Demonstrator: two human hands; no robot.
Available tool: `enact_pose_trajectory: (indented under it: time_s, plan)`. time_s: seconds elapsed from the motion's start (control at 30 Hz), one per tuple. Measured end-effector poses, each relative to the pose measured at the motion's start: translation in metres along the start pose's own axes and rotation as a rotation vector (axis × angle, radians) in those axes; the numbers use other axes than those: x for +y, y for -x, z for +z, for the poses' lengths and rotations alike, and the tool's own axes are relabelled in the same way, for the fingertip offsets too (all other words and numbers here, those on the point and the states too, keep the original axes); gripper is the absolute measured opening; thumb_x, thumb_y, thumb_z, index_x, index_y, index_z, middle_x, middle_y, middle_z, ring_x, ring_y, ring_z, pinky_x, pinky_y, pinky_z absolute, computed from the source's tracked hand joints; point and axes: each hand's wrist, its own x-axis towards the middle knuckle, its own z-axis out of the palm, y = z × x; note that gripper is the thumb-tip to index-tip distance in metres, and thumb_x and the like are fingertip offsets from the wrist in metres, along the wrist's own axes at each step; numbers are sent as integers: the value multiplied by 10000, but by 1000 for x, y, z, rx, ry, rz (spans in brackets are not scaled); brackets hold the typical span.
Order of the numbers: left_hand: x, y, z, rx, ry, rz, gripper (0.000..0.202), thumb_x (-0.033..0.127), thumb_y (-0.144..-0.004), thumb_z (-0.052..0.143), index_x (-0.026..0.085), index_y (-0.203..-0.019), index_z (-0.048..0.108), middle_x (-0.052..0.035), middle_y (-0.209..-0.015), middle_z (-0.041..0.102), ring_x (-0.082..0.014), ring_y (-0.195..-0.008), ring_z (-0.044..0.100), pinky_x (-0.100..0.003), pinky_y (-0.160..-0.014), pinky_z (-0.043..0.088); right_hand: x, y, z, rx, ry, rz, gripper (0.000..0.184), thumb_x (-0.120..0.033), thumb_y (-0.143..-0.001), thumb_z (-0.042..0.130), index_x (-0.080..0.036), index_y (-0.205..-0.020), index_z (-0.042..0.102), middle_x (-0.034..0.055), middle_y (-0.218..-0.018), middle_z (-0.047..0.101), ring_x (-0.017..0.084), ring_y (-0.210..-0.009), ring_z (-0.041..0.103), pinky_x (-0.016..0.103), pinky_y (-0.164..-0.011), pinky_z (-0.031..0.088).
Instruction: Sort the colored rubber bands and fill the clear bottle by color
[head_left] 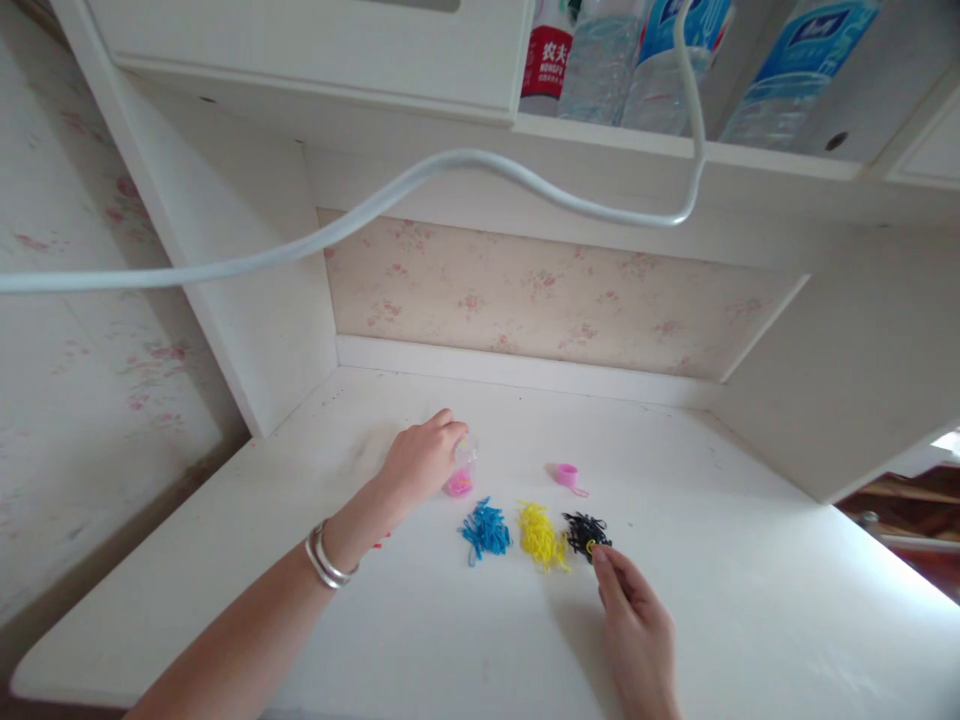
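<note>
My left hand (421,457) is closed around a small clear jar (462,470) with pink bands in its bottom, standing on the white desk (750,600). Three little piles of tiny elastic bands lie in a row: blue (485,529), yellow (542,536), black (584,531). My right hand (636,618) reaches the near edge of the black pile, its fingertips pinched on a small yellow band (591,547). A pink lid (568,476) lies behind the piles.
A white cable (420,185) hangs across the view above the desk. Water bottles (660,55) stand on the shelf overhead. White side panels close in the desk at left and right, with floral wallpaper behind.
</note>
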Motion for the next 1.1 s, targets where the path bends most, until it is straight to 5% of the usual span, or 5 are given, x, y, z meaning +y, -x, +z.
enact_pose_trajectory:
  time_s: [0.2,0.33,0.6,0.83,1.1]
  plan:
    - [-5,17,-6,140,121,-21,263,245,-927,368,262,-976,626,-9,-960,618,-143,-823,612,-241,-729,435,-31,3,21,-46,-86,-99,434,-531,-728,613,-165,-952,677,76,-923,677,209,-825,582,264,-671,459]
    - [-5,45,-3,209,290,-39,256,254,-929,357,227,-954,611,-23,-943,632,-141,-845,594,-245,-778,434,-74,0,51,-157,-182,-206,382,-483,-764,607,-160,-960,663,28,-719,613,123,-588,480,219,-497,365]
    - [-5,84,43,-7,478,-175,202,195,-837,443,207,-809,643,-10,-800,671,-147,-731,583,-259,-701,426,-142,-20,121,-458,-312,-172,382,-507,-720,627,-160,-870,679,-55,-514,391,71,-456,285,206,-404,188]
    - [-15,86,37,-11,500,-193,236,211,-833,421,203,-817,657,-12,-799,667,-150,-731,573,-250,-689,406,-145,-27,146,-457,-262,-162,379,-510,-710,626,-173,-869,693,-54,-508,412,75,-467,308,210,-433,214]
    - [-14,89,39,-20,497,-164,242,214,-840,424,211,-848,666,-7,-825,668,-146,-749,576,-246,-704,410,-135,-28,138,-459,-190,-139,386,-518,-722,606,-170,-872,685,-65,-486,368,76,-450,286,212,-414,170]
